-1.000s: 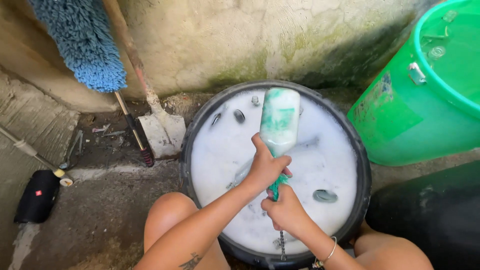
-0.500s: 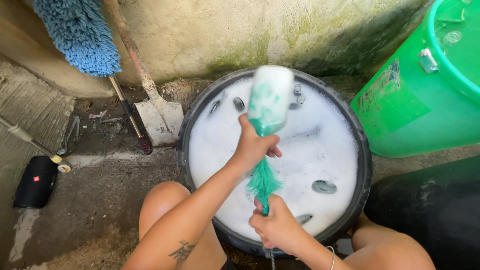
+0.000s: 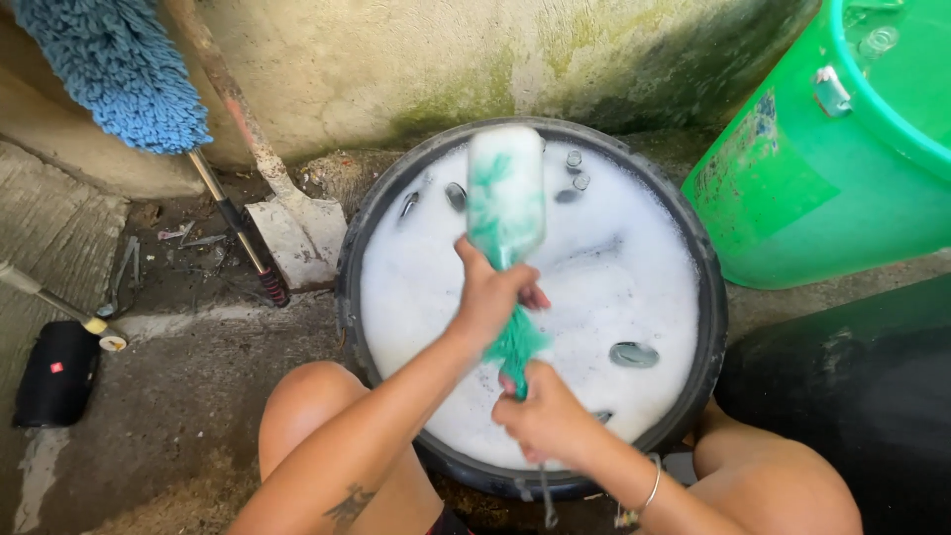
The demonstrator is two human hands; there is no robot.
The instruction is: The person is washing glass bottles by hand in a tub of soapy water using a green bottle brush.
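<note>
Bottle [image 3: 506, 193], clear w/ suds inside, is clamped at its neck by left hand [image 3: 492, 297] and held tilted over black tub [image 3: 708, 327] of foam. Green bottle brush [image 3: 515, 342] is pushed into its mouth; handle is gripped tight by right hand [image 3: 543, 416]. More bottles [image 3: 634, 354] are seen floating nearby. Green barrel [image 3: 802, 188] stands at right, shovel [image 3: 297, 233] at left.

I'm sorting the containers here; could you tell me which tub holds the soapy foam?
The black round basin under both hands; the green bin at right shows none.
</note>
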